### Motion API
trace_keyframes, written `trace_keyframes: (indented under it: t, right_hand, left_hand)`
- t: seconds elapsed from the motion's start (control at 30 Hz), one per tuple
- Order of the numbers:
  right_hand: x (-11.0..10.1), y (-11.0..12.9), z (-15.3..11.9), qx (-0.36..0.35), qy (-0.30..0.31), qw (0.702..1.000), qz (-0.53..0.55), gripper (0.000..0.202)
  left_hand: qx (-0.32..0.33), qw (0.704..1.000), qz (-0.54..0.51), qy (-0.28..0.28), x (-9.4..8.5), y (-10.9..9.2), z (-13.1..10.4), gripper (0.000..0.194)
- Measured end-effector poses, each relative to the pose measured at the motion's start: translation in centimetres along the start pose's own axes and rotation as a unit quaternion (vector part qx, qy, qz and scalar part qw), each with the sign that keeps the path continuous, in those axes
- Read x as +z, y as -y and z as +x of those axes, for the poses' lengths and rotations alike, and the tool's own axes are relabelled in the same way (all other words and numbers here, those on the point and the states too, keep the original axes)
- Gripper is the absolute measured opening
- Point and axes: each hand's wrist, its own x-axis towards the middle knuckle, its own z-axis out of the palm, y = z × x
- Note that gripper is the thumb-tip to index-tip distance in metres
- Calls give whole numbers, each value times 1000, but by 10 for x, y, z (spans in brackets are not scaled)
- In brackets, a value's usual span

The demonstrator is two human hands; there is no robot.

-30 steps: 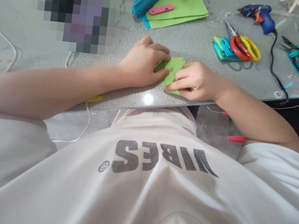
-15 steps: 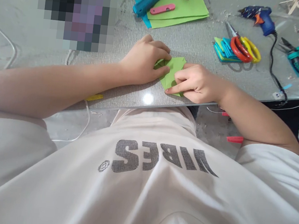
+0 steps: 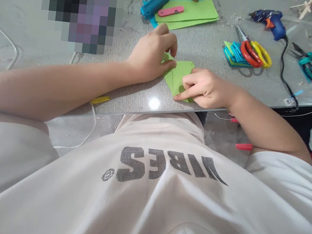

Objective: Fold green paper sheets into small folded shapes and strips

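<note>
A folded green paper (image 3: 179, 73) lies near the front edge of the grey table (image 3: 136, 96). My left hand (image 3: 155, 53) is at its left side, with the thumb on the paper and the other fingers raised and curled above its far left part. My right hand (image 3: 205, 88) rests on the right side of the paper, the index finger stretched to the near corner and the other fingers bent. It covers the paper's right part.
Green sheets (image 3: 191, 14) lie further back under a pink cutter (image 3: 170, 11), beside a blue tool (image 3: 156, 4). To the right are scissors (image 3: 254, 53) on folded papers, a glue gun (image 3: 274, 23) and pliers (image 3: 308, 60).
The fingers of my left hand have lifted off the paper and curled, while its thumb stays down. My right hand has hardly moved.
</note>
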Motion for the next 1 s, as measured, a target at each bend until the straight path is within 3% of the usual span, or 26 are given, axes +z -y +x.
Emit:
trace_keyframes:
  t: [0.13, 0.23, 0.33, 0.47, 0.6, 0.77, 0.87, 1.0]
  right_hand:
    - [1, 0, 0, 7, -4, 1000, 7, 47]
    - [2, 0, 0, 8, -6, 1000, 15, 45]
    - [0, 1, 0, 9, 3, 1000, 12, 49]
    - [-2, 2, 1, -17, -3, 1000, -10, 51]
    - [0, 4, -2, -18, 2, 999, -33, 44]
    - [6, 21, -13, -14, 0, 997, -80, 41]
    - [11, 37, -23, 7, -17, 995, -100, 52]
    - [18, 51, -35, 29, -88, 991, -98, 79]
  left_hand:
    - [-36, 999, 3, 31, -1, 0, 4, 49]
    - [-19, 999, 12, 25, -2, 0, 4, 49]
    - [60, 997, 37, 23, -1, -5, -5, 62]
    - [170, 982, 16, 75, 3, -8, -27, 45]
    - [151, 986, -23, 59, 5, -4, -43, 44]
    - [125, 990, -7, 67, 1, -5, -44, 43]
    - [114, 991, -8, 66, -2, -11, -40, 37]
    - [74, 995, 7, 71, -2, -19, -37, 37]
